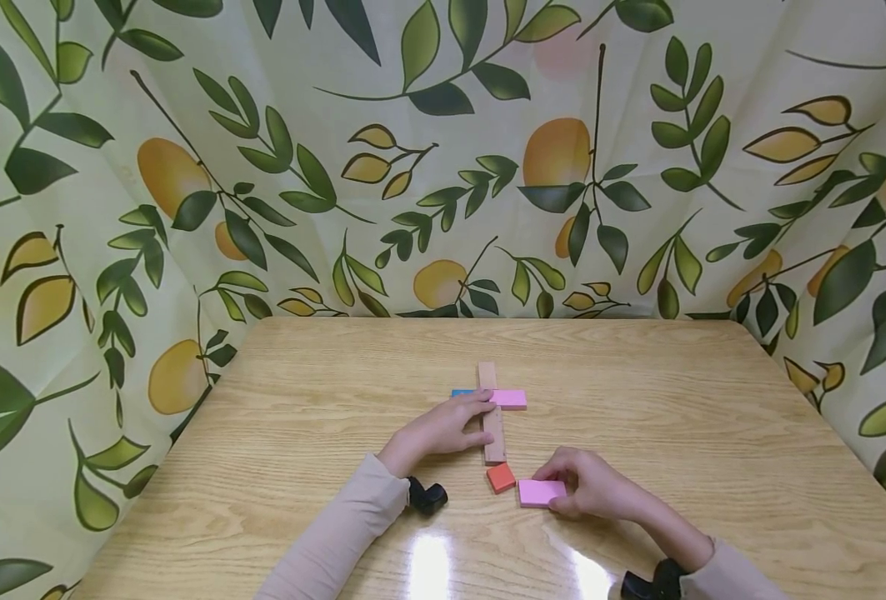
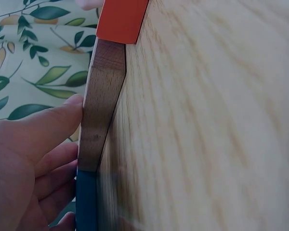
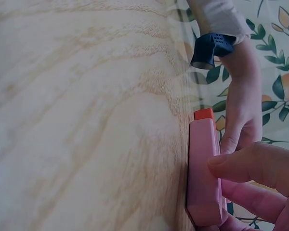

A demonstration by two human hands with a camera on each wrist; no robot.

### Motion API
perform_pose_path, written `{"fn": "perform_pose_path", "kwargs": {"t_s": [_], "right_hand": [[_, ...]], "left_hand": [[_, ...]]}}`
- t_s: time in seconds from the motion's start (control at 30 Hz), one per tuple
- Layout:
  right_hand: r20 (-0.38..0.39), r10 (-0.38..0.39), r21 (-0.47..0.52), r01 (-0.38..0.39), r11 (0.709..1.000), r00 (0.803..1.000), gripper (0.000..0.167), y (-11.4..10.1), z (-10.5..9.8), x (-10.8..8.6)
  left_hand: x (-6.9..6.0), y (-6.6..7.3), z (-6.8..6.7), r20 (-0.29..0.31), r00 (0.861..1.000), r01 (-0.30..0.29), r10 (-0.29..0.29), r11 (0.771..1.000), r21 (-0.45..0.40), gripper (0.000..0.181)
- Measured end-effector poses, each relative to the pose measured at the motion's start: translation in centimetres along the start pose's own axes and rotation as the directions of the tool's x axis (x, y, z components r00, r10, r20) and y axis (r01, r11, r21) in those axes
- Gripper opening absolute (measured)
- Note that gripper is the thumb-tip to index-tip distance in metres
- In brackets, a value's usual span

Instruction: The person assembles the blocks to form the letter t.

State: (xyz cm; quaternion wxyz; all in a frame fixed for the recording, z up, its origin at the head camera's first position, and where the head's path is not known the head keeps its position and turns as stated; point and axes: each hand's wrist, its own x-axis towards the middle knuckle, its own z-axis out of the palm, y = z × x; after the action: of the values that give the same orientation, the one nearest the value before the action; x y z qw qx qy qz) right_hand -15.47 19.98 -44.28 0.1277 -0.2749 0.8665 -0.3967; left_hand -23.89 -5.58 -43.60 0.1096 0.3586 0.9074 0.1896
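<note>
My right hand (image 1: 593, 483) pinches a flat pink block (image 1: 542, 493) on the tabletop, thumb at the near side and fingers at the far side. Just left of it lies a small red block (image 1: 500, 477), slightly turned. My left hand (image 1: 443, 427) rests on a cross of blocks, its thumb touching the near plain wooden block (image 1: 494, 442) and its fingers over the middle. A second wooden block (image 1: 487, 375) points away at the far end. Another pink block (image 1: 510, 400) forms the right arm; a blue block (image 1: 461, 392), partly hidden by my fingers, forms the left.
The blocks lie on a pale wood-grain table (image 1: 300, 375). A leaf-and-fruit patterned cloth (image 1: 443, 200) hangs behind its back edge and along the sides. Black wrist devices (image 1: 429, 498) sit at both cuffs, close above the table.
</note>
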Motion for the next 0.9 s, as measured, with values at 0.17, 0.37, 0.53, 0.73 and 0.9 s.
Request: {"fn": "perform_pose_path", "kwargs": {"t_s": [0.17, 0.37, 0.53, 0.73, 0.9], "right_hand": [[0.002, 0.005, 0.005, -0.005, 1.0, 1.0, 0.028, 0.0, 0.01, 0.03], [-0.002, -0.011, -0.002, 0.011, 1.0, 1.0, 0.028, -0.06, 0.01, 0.06], [-0.002, -0.02, -0.01, 0.02, 1.0, 1.0, 0.028, -0.21, 0.01, 0.09], [-0.009, -0.026, -0.015, 0.026, 1.0, 1.0, 0.027, -0.29, 0.03, 0.1], [-0.009, -0.031, -0.021, 0.031, 0.999, 0.999, 0.028, -0.3, 0.02, 0.14]], "left_hand": [[-0.02, 0.06, -0.03, 0.002, 1.0, -0.002, 0.002, 1.0, 0.001, 0.056], [0.05, -0.08, 0.09, 0.0, 1.0, 0.002, -0.002, 1.0, 0.005, 0.056], [0.08, -0.1, 0.15, 0.001, 1.0, 0.008, -0.008, 1.0, 0.004, 0.056], [0.04, -0.05, 0.09, -0.005, 1.0, -0.002, 0.002, 1.0, 0.011, 0.056], [0.04, -0.06, 0.09, -0.004, 1.0, -0.003, 0.003, 1.0, 0.007, 0.056]]}}
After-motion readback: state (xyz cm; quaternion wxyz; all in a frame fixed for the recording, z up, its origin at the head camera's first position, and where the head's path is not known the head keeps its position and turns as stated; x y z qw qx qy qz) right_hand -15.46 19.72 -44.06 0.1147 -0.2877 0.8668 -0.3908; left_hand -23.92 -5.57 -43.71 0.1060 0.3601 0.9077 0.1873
